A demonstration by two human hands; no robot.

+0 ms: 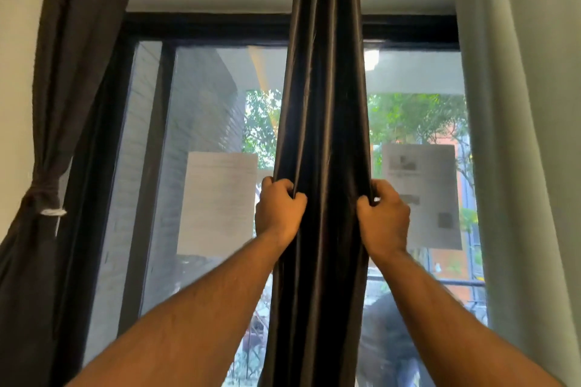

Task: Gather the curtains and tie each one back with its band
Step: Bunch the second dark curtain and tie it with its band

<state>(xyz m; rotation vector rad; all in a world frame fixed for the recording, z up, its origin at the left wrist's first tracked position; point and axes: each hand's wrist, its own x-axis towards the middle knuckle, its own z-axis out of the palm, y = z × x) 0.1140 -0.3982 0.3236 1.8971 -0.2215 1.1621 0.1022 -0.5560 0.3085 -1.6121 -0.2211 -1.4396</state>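
Observation:
A dark shiny curtain [323,104] hangs bunched into a narrow column down the middle of the window. My left hand [278,209] grips its left edge and my right hand [385,217] grips its right edge, both at the same height with fingers curled into the folds. At the far left a dark matte curtain [78,56] is gathered and tied back with a dark band [44,190] that has a white tag. A pale grey-green curtain [522,135] hangs loose at the right.
Behind the curtains is a black-framed window [204,28] with two paper sheets [217,201] taped on the glass. Trees and brick walls show outside. A pale wall lies at the far left.

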